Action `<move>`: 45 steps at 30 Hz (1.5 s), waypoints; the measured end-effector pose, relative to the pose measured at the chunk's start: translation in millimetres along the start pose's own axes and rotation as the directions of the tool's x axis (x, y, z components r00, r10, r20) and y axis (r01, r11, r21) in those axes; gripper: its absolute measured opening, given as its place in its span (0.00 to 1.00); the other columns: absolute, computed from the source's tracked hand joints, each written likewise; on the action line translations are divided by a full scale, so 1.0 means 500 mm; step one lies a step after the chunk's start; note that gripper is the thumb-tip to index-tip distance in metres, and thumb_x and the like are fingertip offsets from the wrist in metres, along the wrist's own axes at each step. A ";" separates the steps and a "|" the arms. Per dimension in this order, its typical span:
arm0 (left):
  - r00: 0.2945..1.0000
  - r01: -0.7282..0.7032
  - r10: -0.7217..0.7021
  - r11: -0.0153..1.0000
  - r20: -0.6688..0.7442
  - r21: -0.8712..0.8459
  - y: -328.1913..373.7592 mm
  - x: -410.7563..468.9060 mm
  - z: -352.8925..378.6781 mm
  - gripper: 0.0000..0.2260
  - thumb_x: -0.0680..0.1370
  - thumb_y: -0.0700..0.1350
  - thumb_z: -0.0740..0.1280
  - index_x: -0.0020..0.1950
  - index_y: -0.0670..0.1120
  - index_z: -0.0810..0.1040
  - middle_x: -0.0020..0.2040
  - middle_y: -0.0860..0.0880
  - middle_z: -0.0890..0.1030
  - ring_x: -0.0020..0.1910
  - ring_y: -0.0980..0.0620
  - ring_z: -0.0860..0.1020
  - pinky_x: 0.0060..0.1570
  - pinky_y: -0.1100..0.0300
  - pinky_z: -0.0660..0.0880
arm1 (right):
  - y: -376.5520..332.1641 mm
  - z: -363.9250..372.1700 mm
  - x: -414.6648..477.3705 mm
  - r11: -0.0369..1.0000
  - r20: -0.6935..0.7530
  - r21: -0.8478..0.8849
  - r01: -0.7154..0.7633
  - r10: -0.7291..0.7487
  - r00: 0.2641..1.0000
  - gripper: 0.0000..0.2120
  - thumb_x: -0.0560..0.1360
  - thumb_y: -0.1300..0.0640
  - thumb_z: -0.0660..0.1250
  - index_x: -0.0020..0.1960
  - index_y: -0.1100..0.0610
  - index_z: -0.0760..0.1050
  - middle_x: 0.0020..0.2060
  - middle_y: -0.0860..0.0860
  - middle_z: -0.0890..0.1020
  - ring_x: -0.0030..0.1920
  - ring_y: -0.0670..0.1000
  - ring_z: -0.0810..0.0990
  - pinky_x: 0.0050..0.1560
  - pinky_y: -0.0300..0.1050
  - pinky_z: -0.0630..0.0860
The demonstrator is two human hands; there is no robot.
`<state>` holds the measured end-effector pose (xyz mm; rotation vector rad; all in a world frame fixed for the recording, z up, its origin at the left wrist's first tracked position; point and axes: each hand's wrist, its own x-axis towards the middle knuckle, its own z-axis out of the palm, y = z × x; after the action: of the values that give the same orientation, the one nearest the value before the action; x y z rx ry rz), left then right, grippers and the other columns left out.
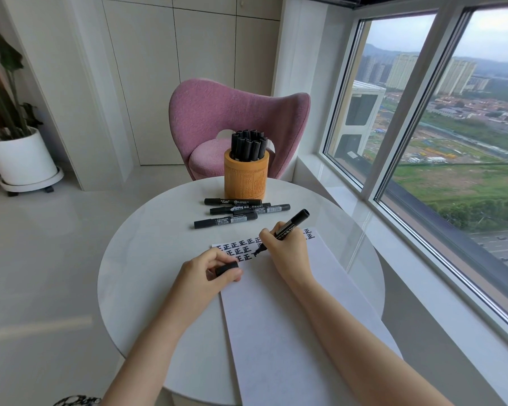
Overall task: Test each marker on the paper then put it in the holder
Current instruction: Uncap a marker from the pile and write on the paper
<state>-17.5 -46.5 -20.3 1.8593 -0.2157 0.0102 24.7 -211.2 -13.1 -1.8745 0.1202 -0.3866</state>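
Right hand (288, 250) grasps the black marker (296, 218), left hand (206, 273) pinches its cap (227, 267); stroke the paper (276, 317) lightly toward 3 o'clock.

Looks like a home to me, a window corner in a high-rise flat. There's a small round white table (147, 259) with a soft pink chair (235, 112) right behind it. Plain tall cream cupboards (203, 68) stand further back, and a leafy plant in a white pot (19, 156) sits on a wheeled stand off to the table's left. The wide window (452, 127) on the table's right looks way down on towers, rooftops and fields.
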 end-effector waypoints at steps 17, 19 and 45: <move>1.000 0.009 -0.009 1.000 0.000 0.023 -0.005 0.001 -0.001 0.05 0.73 0.40 0.72 0.47 0.45 0.79 0.39 0.50 0.85 0.37 0.59 0.82 0.43 0.70 0.74 | 0.000 0.002 -0.002 1.000 0.037 -0.029 0.001 0.000 0.999 0.16 0.70 0.63 0.66 0.30 0.57 0.60 0.25 0.50 0.61 0.29 0.47 0.58 0.29 0.41 0.56; 1.000 0.011 -0.011 1.000 0.001 0.022 -0.005 0.001 -0.001 0.05 0.73 0.41 0.72 0.47 0.45 0.79 0.39 0.51 0.85 0.38 0.59 0.82 0.43 0.69 0.74 | -0.001 0.001 -0.003 1.000 0.037 -0.028 0.002 -0.001 0.999 0.15 0.70 0.63 0.66 0.31 0.58 0.61 0.26 0.50 0.62 0.29 0.47 0.59 0.29 0.41 0.56; 1.000 0.011 -0.011 0.999 -0.003 0.031 -0.002 -0.001 -0.001 0.05 0.72 0.41 0.72 0.47 0.46 0.79 0.39 0.51 0.85 0.37 0.59 0.81 0.43 0.73 0.72 | -0.001 0.000 -0.004 1.000 0.007 -0.003 0.005 -0.005 1.000 0.13 0.69 0.65 0.64 0.32 0.58 0.61 0.26 0.51 0.61 0.29 0.47 0.59 0.28 0.40 0.56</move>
<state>-17.6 -45.7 -21.4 1.8911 -0.2044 0.0084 22.5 -210.6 -13.1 -1.8792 0.1111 -0.3836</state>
